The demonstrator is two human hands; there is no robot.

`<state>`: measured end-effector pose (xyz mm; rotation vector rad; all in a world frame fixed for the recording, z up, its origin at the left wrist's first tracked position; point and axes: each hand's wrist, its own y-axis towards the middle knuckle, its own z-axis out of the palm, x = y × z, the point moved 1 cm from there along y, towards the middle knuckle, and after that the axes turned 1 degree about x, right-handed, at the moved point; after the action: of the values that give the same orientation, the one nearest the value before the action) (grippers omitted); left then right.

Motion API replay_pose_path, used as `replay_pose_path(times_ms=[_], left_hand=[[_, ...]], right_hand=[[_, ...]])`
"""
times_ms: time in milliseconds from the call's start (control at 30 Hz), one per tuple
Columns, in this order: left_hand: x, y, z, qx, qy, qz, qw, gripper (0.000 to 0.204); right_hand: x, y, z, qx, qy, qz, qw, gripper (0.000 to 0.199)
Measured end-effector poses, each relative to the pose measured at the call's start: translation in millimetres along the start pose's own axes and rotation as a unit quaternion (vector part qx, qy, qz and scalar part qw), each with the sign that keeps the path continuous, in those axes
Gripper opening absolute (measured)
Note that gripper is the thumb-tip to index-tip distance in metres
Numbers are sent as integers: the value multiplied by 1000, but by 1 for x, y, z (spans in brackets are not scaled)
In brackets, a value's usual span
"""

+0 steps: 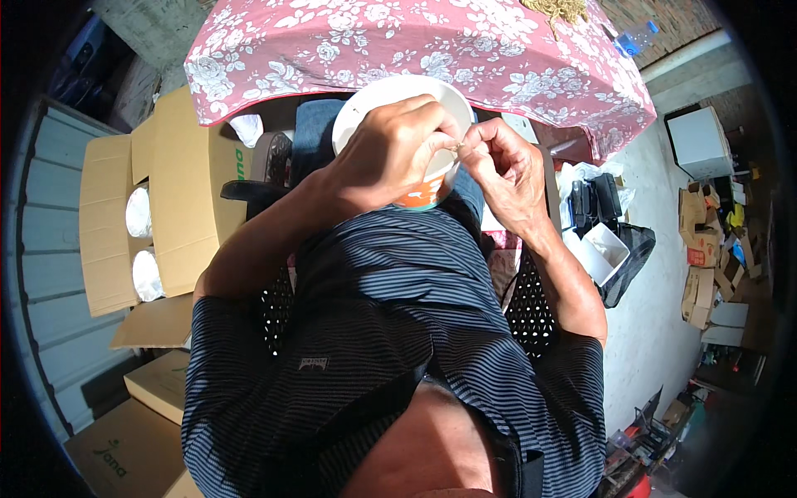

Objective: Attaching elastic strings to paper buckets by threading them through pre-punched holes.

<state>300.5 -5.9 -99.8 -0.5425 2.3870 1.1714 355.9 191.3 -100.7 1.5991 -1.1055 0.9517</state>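
In my lap stands a white paper tub (440, 98) with an orange printed outside, tilted so its round mouth faces up. My left hand (397, 148) is over the tub, hiding much of its inside, with thumb and forefinger pinched together. Just right of the rim, my right hand (508, 173) is also closed in a pinch, its fingertips almost meeting the left ones. Between the fingertips shows a tiny pale tan piece (457, 148), too small to name. I cannot tell which hand bears it more.
Ahead is a table under a pink floral cloth (432, 50), with a tan stringy heap (558, 8) and a plastic bottle (638, 39). Open cardboard boxes (178, 183) stand at left. A white box (599, 253) and black bag (635, 261) lie on the floor at right.
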Motion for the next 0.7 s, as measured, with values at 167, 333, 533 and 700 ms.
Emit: replay_pose_path(times_ms=[167,333,533,700], left_hand=[[15,-2,-10,143,-265,-220,928,18],[10,1,-11,142,-481,-351,791,17],[12,-4,-6,116,-384,-288,869,22],[12,-10,3,78,-277,-223,931,22]], right_hand=[[2,0,4,2,-13,26,1000,5],[-4,-1,4,-31,-37,-28,998,9],[8,0,3,-7,-149,-71,986,9],[5,0,2,-23,-128,-68,989,3]])
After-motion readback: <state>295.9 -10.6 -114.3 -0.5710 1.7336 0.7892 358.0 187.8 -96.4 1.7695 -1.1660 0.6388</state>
